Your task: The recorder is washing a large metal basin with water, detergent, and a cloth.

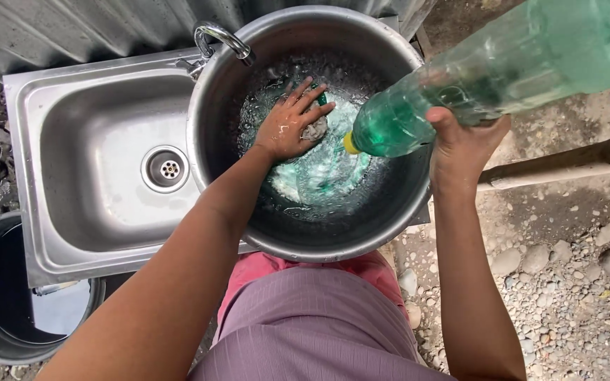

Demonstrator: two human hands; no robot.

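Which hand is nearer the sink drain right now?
Left. The left hand is inside the pot, beside the drain; the right hand holds the bottle at the pot's far side.

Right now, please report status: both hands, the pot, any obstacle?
Left hand pressing scrubber inside pot. Right hand gripping tilted green bottle, mouth over pot. Pot sits over sink. Nothing blocking.

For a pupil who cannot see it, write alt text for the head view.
A left hand presses a scrubber inside a large steel pot while the right hand tips a green-tinted plastic bottle into it. A steel sink sits alongside.
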